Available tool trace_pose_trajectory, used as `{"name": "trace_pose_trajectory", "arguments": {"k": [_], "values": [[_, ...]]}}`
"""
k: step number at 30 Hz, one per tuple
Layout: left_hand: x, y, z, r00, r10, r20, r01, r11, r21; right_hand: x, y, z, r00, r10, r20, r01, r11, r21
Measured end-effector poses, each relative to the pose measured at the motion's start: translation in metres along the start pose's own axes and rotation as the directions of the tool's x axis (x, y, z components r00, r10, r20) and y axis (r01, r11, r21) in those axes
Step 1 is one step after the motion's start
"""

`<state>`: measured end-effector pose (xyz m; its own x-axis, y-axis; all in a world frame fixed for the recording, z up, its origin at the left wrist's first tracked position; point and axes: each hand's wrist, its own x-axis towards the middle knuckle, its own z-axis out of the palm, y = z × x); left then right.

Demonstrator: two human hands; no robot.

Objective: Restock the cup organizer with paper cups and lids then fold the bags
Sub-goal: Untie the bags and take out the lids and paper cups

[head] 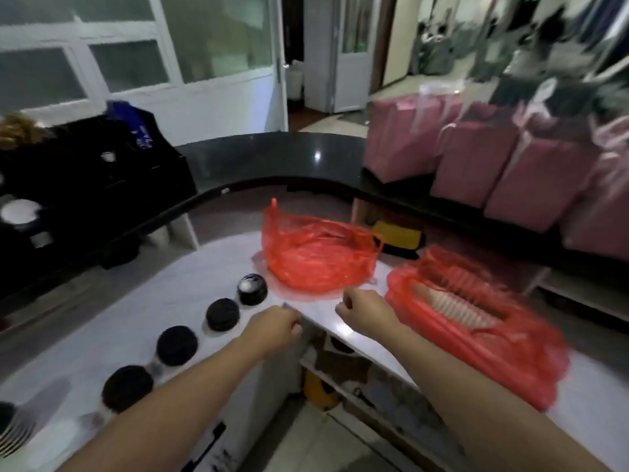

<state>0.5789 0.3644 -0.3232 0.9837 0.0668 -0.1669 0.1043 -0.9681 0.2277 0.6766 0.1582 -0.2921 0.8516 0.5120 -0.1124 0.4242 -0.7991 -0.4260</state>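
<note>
Two red plastic bags lie on the white counter (190, 287). The far bag (316, 253) is open and crumpled near the counter's inner corner. The near bag (476, 332) on the right holds a row of stacked paper cups (452, 304) lying on their side. Several stacks of black lids (177, 345) stand in a line on the counter to the left. The black cup organizer (102, 185) sits at far left with a white cup top (18, 212) showing. My left hand (275, 327) and my right hand (360, 310) hover over the counter edge, fingers curled, holding nothing.
A dark curved upper ledge (289, 165) runs behind the counter. Several pink paper bags (476, 158) stand on it at right. A yellow and black object (396, 238) lies behind the far bag. Open shelves (343, 366) show under the counter between my arms.
</note>
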Motion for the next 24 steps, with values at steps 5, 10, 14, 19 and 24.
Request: {"name": "trace_pose_trajectory", "arguments": {"k": [5,10,14,19,24], "values": [[0.064,0.113,0.011,0.978,0.206,-0.009,-0.206,0.978,-0.034,-0.039,0.115,-0.056,0.980,0.140,-0.142,-0.141,0.990,0.001],[0.118,0.193,0.025,0.918,0.392,-0.060,-0.394,0.919,-0.022,-0.066,0.195,-0.083,0.930,0.297,-0.218,-0.313,0.949,-0.042],[0.167,0.241,0.029,0.793,0.581,-0.180,-0.597,0.801,-0.041,-0.070,0.245,-0.086,0.869,0.440,-0.226,-0.448,0.894,0.016],[0.233,0.283,0.038,0.658,0.705,-0.263,-0.721,0.691,0.051,-0.053,0.285,-0.086,0.858,0.456,-0.238,-0.457,0.888,0.052],[0.299,0.301,0.045,0.660,0.727,-0.190,-0.722,0.684,0.105,-0.022,0.313,-0.082,0.894,0.427,-0.138,-0.436,0.898,-0.050]]}}
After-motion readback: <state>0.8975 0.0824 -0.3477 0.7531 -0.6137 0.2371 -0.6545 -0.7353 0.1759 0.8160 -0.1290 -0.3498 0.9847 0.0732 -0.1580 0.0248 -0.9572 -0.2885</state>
